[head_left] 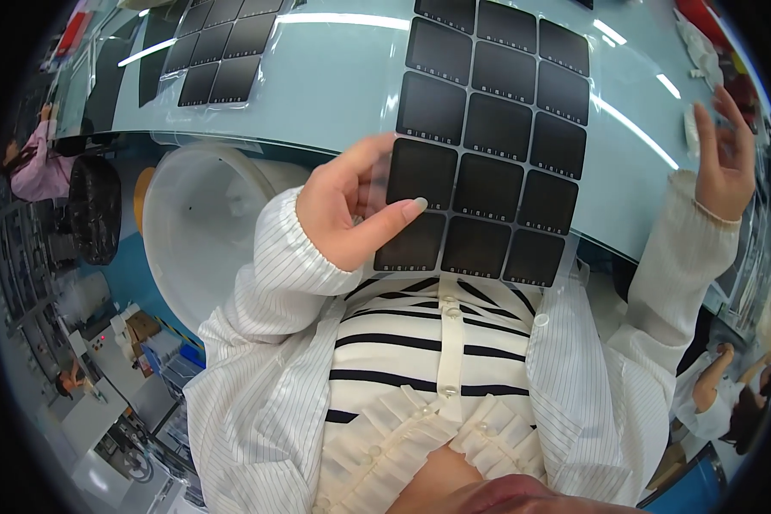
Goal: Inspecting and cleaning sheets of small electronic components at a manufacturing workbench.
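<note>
A clear sheet [527, 154] carries rows of black rounded squares, each with small pale marks along its lower edge. My left hand [351, 206] grips its left edge, thumb on top and fingers underneath, partly seen through the clear film. The sheet's near end overhangs the table edge in front of my body; its far end runs up to the top of the view. Raised at the far right, my right hand [726, 158] has its fingers apart, and nothing shows in it. Beside those fingers is a small white object [691, 128], too unclear to name.
More black-square sheets [223, 51] lie on the pale glossy table [334, 86] at the far left. A large white round bin [201, 223] stands below the table edge at left. A crumpled white item [701, 51] lies far right. Other people sit at both sides.
</note>
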Demonstrator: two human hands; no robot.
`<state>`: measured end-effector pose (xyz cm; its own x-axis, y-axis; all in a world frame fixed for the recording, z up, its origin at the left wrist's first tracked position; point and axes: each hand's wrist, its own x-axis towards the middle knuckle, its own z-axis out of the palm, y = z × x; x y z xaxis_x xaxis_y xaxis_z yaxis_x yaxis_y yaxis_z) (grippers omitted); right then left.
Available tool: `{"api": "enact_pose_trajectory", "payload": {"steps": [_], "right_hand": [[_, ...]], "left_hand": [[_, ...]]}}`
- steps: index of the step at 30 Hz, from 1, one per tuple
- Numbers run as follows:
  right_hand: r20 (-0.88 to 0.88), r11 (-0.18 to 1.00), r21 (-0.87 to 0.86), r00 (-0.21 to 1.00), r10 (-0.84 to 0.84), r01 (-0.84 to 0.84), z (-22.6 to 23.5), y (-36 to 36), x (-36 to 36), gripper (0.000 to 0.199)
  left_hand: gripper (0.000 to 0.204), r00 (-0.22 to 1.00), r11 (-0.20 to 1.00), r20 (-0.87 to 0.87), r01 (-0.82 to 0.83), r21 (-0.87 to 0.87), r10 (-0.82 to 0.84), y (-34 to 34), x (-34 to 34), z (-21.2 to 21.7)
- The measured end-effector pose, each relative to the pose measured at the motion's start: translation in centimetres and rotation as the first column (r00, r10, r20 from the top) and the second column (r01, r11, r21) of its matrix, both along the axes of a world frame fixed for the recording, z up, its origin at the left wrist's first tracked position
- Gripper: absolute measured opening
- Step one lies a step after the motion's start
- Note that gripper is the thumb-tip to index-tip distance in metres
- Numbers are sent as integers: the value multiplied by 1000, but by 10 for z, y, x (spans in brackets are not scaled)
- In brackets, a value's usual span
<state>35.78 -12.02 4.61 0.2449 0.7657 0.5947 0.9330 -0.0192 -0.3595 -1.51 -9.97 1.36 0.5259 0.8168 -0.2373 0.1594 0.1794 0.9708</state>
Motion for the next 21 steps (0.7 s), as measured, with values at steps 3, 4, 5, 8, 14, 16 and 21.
{"api": "enact_pose_trajectory", "payload": {"steps": [3,4,5,8,14,16,21], "right_hand": [[-428,867,-49,795,430,-496,8,7,-69,33],[-453,790,-71,726,518,-608,6,10,-91,35],[-406,749,-92,711,573,-656,2,13,-111,35],[-251,716,-70,707,661,-694,-15,20,-151,34],[-316,800,-139,791,523,-584,-32,13,-168,39],[-406,793,-136,763,503,-594,-33,11,-168,40],[-478,812,-79,736,478,-579,-33,14,-163,39]], "left_hand": [[22,998,999,42,-46,-3,47,9,6,15],[20,998,999,-53,38,34,-36,18,5,19],[18,983,991,-144,121,63,-111,25,6,22],[17,961,961,-227,204,189,-159,42,11,21],[12,930,852,-227,358,382,-288,52,23,21],[10,909,762,-302,408,502,-288,55,26,22],[7,913,718,-302,402,568,-273,54,31,25]]}}
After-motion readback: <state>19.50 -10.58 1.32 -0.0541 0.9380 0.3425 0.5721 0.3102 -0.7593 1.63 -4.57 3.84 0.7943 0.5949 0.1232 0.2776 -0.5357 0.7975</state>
